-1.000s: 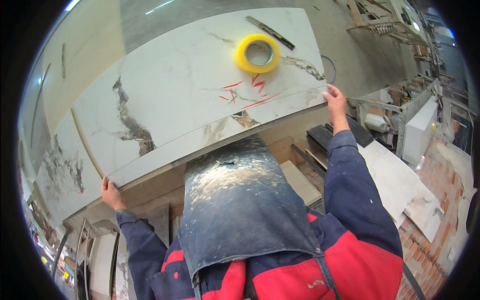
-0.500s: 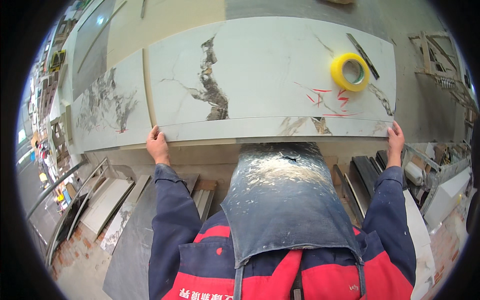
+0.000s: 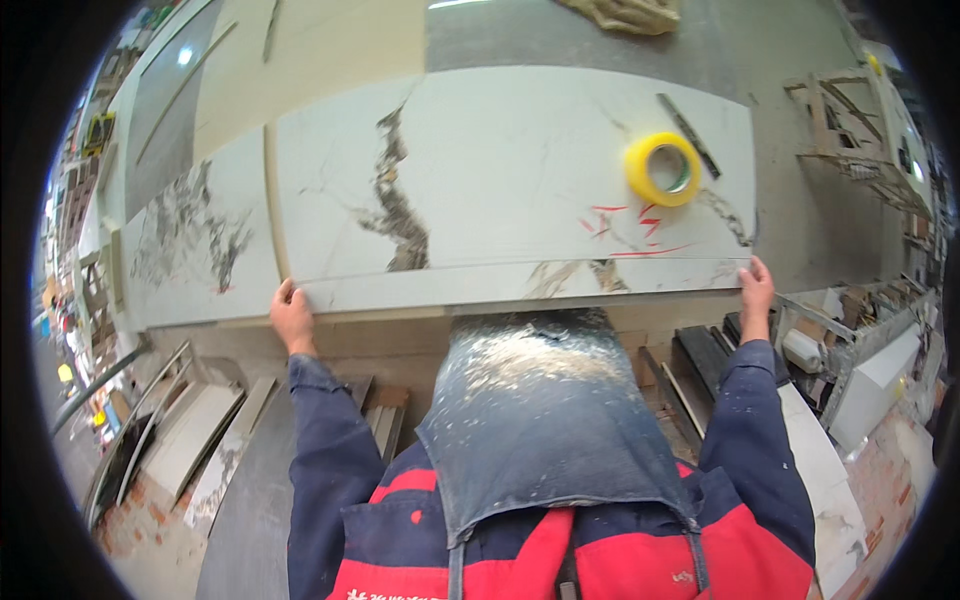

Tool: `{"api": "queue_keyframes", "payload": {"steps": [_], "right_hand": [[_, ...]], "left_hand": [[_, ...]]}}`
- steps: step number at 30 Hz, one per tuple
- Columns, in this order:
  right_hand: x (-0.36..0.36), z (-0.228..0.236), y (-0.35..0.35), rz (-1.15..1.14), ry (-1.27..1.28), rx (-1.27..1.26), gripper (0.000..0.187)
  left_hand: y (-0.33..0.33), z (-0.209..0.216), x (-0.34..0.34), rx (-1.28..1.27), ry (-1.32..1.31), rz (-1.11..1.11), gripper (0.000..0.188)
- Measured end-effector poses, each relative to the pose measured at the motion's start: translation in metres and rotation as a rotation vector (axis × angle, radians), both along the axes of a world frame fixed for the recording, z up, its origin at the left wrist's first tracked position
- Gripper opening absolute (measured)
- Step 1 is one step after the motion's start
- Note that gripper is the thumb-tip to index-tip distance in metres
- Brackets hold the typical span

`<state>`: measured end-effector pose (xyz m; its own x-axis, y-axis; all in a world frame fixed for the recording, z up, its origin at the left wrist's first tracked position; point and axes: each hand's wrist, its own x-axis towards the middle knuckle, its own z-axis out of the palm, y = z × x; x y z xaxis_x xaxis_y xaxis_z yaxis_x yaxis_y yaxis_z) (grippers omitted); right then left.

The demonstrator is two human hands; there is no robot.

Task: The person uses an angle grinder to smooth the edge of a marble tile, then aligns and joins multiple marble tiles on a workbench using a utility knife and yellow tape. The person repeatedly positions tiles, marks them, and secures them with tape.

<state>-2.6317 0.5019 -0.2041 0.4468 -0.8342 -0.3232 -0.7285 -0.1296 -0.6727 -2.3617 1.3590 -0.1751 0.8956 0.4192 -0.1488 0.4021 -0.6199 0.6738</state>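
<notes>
A long, narrow strip of white marbled stone or tile (image 3: 450, 290) lies along the near edge of a larger white marbled slab (image 3: 520, 170), a thin line between them. At the strip's left end, my left hand (image 3: 293, 318) grips the corner with its fingers closed. My right hand (image 3: 757, 298) pinches the opposite end the same way. A roll of yellow tape (image 3: 638, 172) rests on the slab near its right side. Beside it is a thin dark bar (image 3: 688, 135). Red marks show on the slab below the tape.
Left of the slab, past a narrow gap, is another marbled piece (image 3: 190, 240). A crumpled brown item (image 3: 625, 14) lies at the far side. Stone offcuts (image 3: 240, 500) lean below the table on the left, dark pieces (image 3: 705, 362) on the right. A wooden frame (image 3: 850, 120) stands far right.
The whole view has shifted, so slab and hands appear lower and farther left. Both hands keep hold of the strip's ends, and the strip shows no clear movement against the slab.
</notes>
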Motion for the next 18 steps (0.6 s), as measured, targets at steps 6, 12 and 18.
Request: {"api": "queue_keyframes", "payload": {"steps": [6,12,18], "right_hand": [[0.012,0.004,0.005,0.027,-0.015,-0.090,0.053],[0.007,0.008,0.001,0.048,0.027,-0.104,0.051],[-0.010,-0.010,-0.015,0.030,-0.085,0.040,0.047]], "left_hand": [[-0.009,-0.001,0.018,-0.018,-0.012,0.015,0.044],[-0.013,-0.009,0.030,0.030,0.006,-0.010,0.045],[-0.021,0.003,0.028,0.074,0.018,0.021,0.044]]}}
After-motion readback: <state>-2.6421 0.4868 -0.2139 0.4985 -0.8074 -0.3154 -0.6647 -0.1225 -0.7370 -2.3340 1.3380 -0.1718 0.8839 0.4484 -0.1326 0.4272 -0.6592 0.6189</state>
